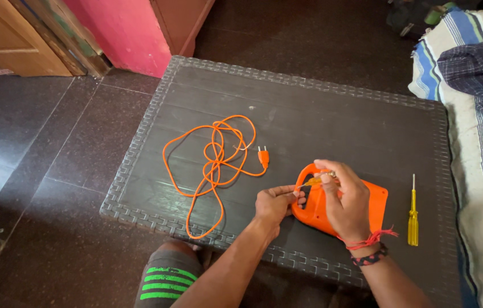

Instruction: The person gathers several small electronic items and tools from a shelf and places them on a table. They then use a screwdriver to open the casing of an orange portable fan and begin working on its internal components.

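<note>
- An orange plastic casing (375, 206) lay flat near the front edge of the dark counter (333, 122), right of centre, under both hands.
- The right hand (345, 201) rested across the top of the casing, its fingers (327, 177) closed around a small screwdriver with a yellow-orange handle (313, 181), held over the casing's looped handle end.
- The left hand (273, 204) sat just left of the casing, its fingers (288, 190) pinched together at the casing's edge, close to the tip of the small screwdriver; what they pinched could not be told.
- A red thread and a dark beaded band (370, 256) circled the right wrist.
- An orange cord (213, 165) lay in loose loops on the counter to the left of the hands, with its orange plug (263, 157) at the right end of the tangle, apart from the casing.
- A second, yellow screwdriver (412, 217) lay on the counter to the right of the casing, near it but not touching, its blade pointing away from the person.
- The person's knee in dark cloth with green stripes (164, 279) showed below the counter's front edge.
- A striped blue and white cloth (469, 188) with a dark checked cloth (481, 74) on it lay beside the counter's right side.
- The dark speckled floor (30, 148) spread to the left, with a pink wall (122, 31) and a wooden door (19, 37) beyond.
</note>
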